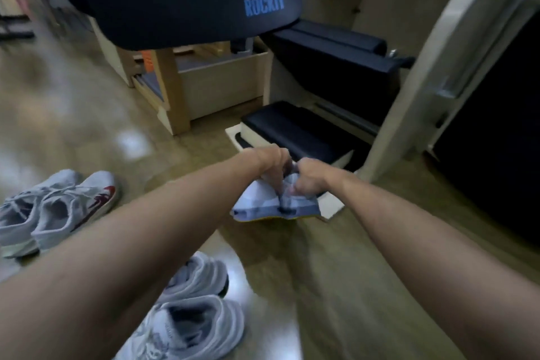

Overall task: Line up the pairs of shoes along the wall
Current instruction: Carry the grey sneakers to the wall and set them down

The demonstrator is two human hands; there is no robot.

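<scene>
Ahead, left hand [270,162] and right hand [311,174] each grip one shoe of a pale pair [274,203], heels side by side, just beside the padded step's [295,126] white edge. Two other pairs [55,207] [190,301] flank bare floor [336,286].

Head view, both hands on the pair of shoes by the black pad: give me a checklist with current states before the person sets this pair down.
1. Left hand grips the held pair: ok.
2. Right hand grips the same pair: ok.
3. Both shoes of the held pair side by side: ok, heels toward the camera.
4. Held pair clear of the floor: cannot tell, blurred.
5. Red-marked pair together on the floor at left: ok.
6. Grey pair aligned: not ok, one shoe sits ahead of the other.
</scene>
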